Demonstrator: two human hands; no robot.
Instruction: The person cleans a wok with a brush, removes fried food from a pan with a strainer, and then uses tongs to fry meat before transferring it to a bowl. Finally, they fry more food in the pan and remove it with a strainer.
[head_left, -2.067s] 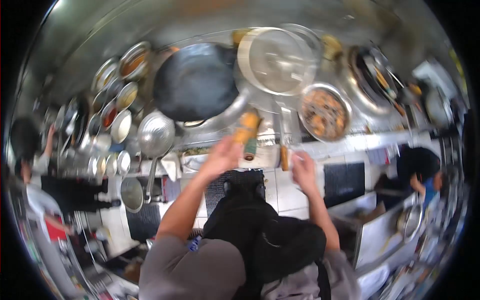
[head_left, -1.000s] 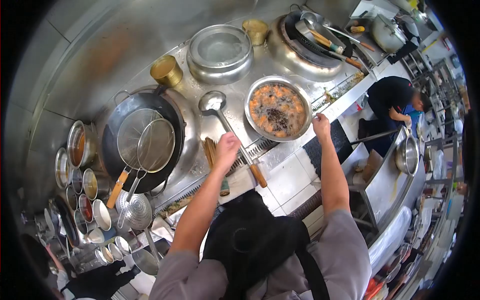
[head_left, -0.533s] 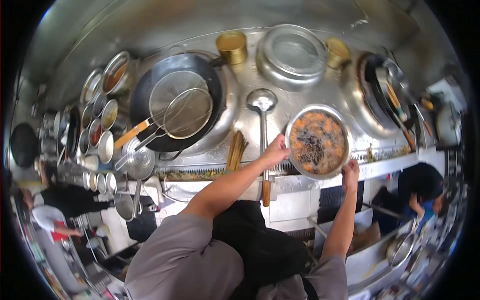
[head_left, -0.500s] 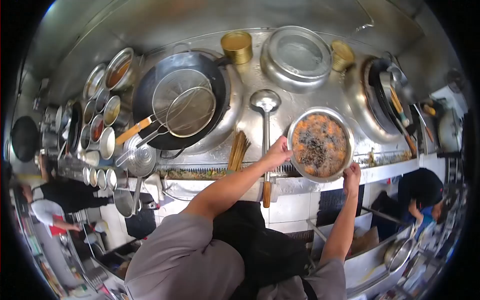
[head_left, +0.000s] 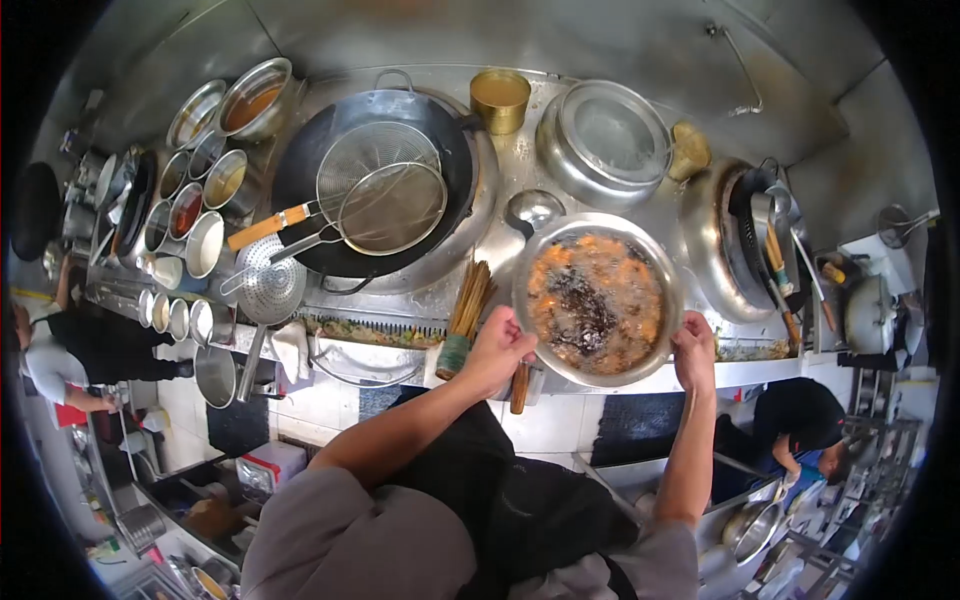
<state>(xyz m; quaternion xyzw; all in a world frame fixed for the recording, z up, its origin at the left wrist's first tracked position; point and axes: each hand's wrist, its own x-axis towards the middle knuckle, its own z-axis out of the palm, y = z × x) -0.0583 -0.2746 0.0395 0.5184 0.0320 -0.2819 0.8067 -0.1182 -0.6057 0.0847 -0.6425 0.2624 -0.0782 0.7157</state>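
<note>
A round metal bowl [head_left: 672, 262] is held between my two hands at the front edge of the stove. Inside it is a bubbly liquid with orange pieces and a dark clump [head_left: 585, 310] in the middle. My left hand [head_left: 502, 350] grips the bowl's left rim, thumb up. On the opposite side, my right hand [head_left: 694, 350] pinches the right rim. The bowl covers much of a ladle [head_left: 538, 208], whose cup shows behind it and whose wooden handle end pokes out below. Just left of my left hand lies a bamboo brush [head_left: 468, 305].
Two mesh strainers [head_left: 385, 205] rest in a black wok [head_left: 300, 160] on the left. Behind the bowl stands a lidded-looking metal pot [head_left: 570, 165]. A perforated skimmer [head_left: 272, 280] and several seasoning bowls [head_left: 205, 245] sit farther left. Co-workers [head_left: 800, 415] are at both sides.
The bowl has come nearer to me and slightly left, and now covers the ladle's middle. Both hands stay on its rim. The camera view has shifted a little.
</note>
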